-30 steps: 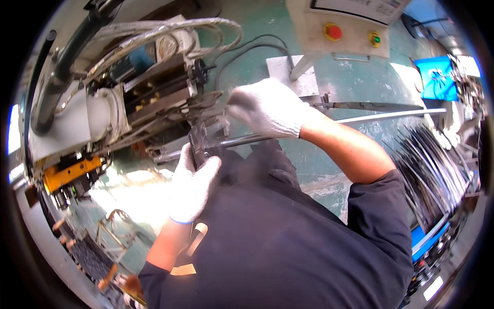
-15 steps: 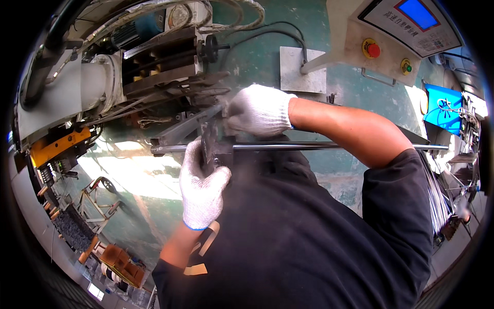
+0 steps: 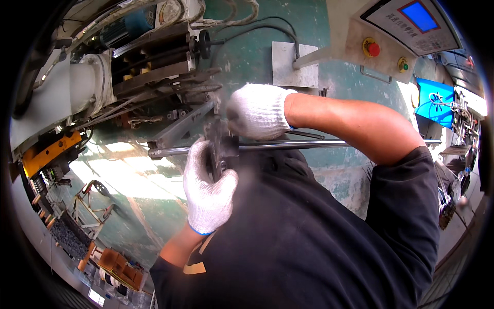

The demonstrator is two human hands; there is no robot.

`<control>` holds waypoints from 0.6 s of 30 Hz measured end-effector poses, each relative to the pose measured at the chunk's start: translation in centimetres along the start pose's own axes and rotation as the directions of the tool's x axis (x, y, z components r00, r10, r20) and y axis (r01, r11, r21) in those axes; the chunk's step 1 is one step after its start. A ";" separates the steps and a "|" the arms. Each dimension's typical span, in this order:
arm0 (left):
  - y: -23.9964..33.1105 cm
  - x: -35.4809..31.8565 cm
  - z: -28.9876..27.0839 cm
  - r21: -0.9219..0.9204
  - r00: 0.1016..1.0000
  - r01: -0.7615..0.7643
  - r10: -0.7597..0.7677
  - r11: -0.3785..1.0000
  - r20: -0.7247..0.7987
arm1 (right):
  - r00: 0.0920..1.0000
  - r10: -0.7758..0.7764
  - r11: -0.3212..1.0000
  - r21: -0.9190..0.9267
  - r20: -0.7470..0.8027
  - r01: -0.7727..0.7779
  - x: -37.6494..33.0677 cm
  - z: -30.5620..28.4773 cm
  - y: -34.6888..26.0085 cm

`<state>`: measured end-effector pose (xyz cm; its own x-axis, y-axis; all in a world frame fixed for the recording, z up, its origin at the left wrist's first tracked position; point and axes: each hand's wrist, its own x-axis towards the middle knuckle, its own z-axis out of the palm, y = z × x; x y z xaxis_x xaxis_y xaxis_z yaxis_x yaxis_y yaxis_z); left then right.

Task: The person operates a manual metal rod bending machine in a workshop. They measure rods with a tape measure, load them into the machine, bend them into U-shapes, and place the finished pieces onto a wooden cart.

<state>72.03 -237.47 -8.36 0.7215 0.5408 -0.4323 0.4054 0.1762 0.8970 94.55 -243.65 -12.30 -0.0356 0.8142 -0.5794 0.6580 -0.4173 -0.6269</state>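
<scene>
My left hand [image 3: 208, 190], in a white knit glove, grips a dark metal block [image 3: 227, 154] that sits on a shiny round steel rod [image 3: 309, 144]. The thumb presses its near side, and the fingers lie along its left. My right hand [image 3: 260, 112], gloved alike, is closed just above the block and rod. What it holds is hidden by the glove and blur. A thin dark bar [image 3: 306, 135] shows below the right wrist, above the rod. Left of the hands, a grey metal arm [image 3: 185, 123] slants down toward the rod's left end.
A machine with a motor [image 3: 128, 28] and handwheel [image 3: 205, 44] stands at far left. A control box [image 3: 381, 44] with red and green buttons rises far right, near a pale base plate [image 3: 293, 64]. A wheeled metal frame [image 3: 92, 208] stands on the left floor.
The block and my left hand have shifted slightly right along the rod. My right hand stays closed above it. The thin bar now shows below the right wrist.
</scene>
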 end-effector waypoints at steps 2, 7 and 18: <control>-0.2 0.1 -0.1 0.015 1.000 -0.021 0.020 1.000 0.007 | 1.000 -0.001 1.000 -0.022 0.025 0.002 -0.1 -0.3 -0.3; -0.3 0.1 -0.2 -0.012 0.998 -0.058 0.059 0.998 0.023 | 0.993 -0.034 0.999 0.003 -0.117 0.035 -1.7 2.5 0.3; 1.4 0.8 -0.2 0.028 0.997 0.018 -0.020 0.999 0.076 | 0.961 0.182 0.967 0.216 -0.210 -0.135 -4.1 4.1 -0.5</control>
<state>73.08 -236.67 -7.46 0.7540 0.4729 -0.4558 0.4336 0.1628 0.8863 91.28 -248.45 -11.79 0.2429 0.7912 -0.5613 0.4782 -0.6011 -0.6403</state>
